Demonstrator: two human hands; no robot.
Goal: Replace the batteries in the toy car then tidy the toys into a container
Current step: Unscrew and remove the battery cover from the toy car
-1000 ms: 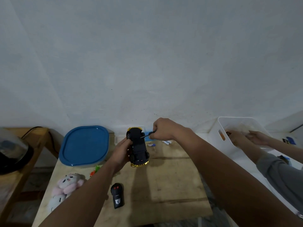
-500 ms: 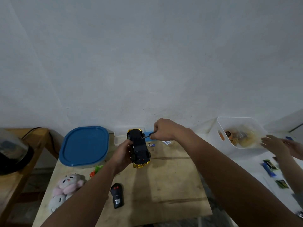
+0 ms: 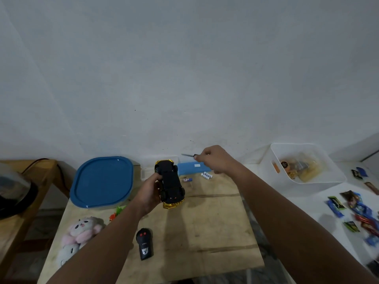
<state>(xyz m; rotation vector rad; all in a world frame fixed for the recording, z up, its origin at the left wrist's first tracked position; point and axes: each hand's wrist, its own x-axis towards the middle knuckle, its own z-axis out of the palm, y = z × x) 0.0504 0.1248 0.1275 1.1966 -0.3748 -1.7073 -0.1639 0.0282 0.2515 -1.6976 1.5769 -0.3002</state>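
My left hand [image 3: 150, 188] grips the toy car [image 3: 170, 181], which is turned underside up above the wooden table [image 3: 205, 232]; its black base faces me and a gold bumper shows at the near end. My right hand [image 3: 215, 159] holds a small screwdriver [image 3: 187, 155], lifted to the right of the car with its tip pointing left. Loose batteries [image 3: 206, 175] and one more battery [image 3: 187, 179] lie on the table behind the car. A container with a blue lid [image 3: 102, 181] stands at the back left.
A black remote control [image 3: 144, 243] lies near the front of the table. Plush toys [image 3: 80, 232] sit at the left edge, small orange and green toys [image 3: 117, 212] beside them. A blue box [image 3: 190, 168] is by the wall. A white bin [image 3: 307, 181] and scattered packets [image 3: 356, 210] are on the right.
My right hand has lifted the screwdriver up and away from the car's underside. The other person's hands have left the view on the right.
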